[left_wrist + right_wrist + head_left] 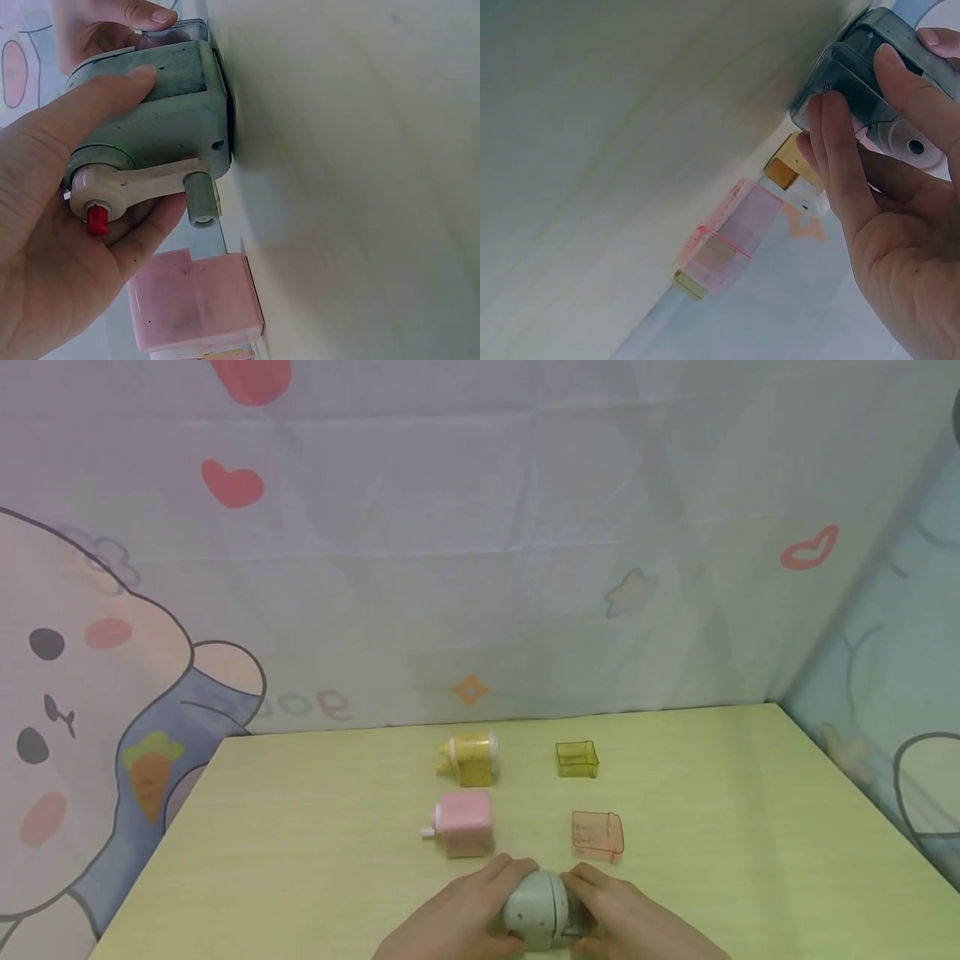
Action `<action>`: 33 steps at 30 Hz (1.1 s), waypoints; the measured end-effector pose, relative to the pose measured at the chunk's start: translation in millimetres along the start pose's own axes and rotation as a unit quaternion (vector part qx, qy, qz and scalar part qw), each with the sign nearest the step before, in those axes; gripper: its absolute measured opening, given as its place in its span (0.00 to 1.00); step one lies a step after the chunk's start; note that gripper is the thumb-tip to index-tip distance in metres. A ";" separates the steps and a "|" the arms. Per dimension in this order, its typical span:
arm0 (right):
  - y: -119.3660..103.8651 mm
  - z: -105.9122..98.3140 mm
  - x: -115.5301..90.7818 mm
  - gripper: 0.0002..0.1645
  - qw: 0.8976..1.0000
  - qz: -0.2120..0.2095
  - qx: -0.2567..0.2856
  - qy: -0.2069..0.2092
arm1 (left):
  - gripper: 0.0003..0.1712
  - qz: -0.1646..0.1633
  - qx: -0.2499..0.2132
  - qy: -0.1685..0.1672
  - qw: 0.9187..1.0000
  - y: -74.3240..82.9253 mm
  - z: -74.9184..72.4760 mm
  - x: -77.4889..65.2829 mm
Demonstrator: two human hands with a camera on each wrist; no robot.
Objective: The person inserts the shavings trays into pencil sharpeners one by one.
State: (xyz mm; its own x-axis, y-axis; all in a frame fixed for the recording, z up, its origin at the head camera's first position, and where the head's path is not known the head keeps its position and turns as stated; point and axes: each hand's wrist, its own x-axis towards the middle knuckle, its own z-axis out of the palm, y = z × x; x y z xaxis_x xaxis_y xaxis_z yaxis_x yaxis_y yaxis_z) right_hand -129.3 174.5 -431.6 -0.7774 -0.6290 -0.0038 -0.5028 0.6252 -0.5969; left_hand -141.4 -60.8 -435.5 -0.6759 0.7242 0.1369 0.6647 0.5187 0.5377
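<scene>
A grey-green crank pencil sharpener [534,910] is at the near edge of the table in the head view, between both hands. My left hand [467,912] grips its body, thumb on one face and fingers curled around the other side. The left wrist view shows its crank handle [161,184] with a red tip at the hub. My right hand [632,913] pinches the clear shavings drawer [840,82] at the sharpener's other end, between thumb and fingers. The drawer overlaps the body in the right wrist view.
Ahead of the hands lies a pink sharpener [465,822], with a yellow sharpener [474,758] behind it. To their right are a clear pink-rimmed drawer [597,837] and a yellow drawer [577,760]. A printed curtain [480,568] hangs along the table's far edge.
</scene>
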 end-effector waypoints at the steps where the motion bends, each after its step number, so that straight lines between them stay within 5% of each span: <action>1: -0.1 0.1 0.2 0.29 1.000 0.000 0.002 0.000 | 0.42 0.000 0.001 0.000 1.000 -0.3 0.2 0.2; 33: -4.8 3.1 5.3 0.25 0.999 0.006 0.037 0.016 | 0.41 -0.002 -0.022 0.010 1.000 -5.1 3.8 -0.5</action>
State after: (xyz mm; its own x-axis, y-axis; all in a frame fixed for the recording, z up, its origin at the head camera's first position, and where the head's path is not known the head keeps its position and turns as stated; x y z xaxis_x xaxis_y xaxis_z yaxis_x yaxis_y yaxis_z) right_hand -129.8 166.8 -431.2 -0.7953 -0.6061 0.0144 -0.4657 0.5956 -0.6546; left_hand -143.2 -62.0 -441.5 -0.6844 0.7134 0.1506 0.6483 0.5008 0.5736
